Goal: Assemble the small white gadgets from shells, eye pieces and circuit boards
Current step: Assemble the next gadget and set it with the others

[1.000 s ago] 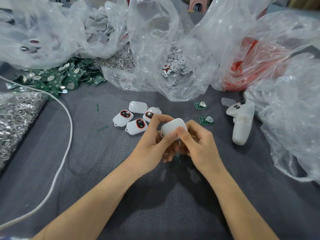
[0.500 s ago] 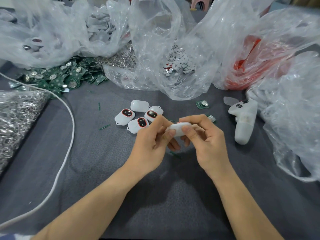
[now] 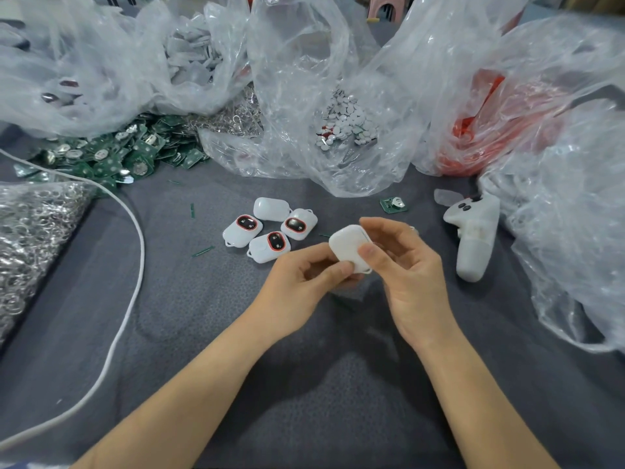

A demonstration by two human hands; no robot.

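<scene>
1 shell (image 3: pixel 348 246) btw L-hand (image 3: pixel 297 282), R-hand (image 3: pixel 413 275)

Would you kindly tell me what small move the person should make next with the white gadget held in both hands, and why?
Probably set it down beside the four gadgets on the grey cloth. The left hand and right hand both pinch the white gadget, which looks closed, plain side up, and that group lies just to its left.

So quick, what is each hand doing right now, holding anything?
Left hand: pinches the white gadget at its near edge.
Right hand: grips the same gadget, thumb on its face.
</scene>
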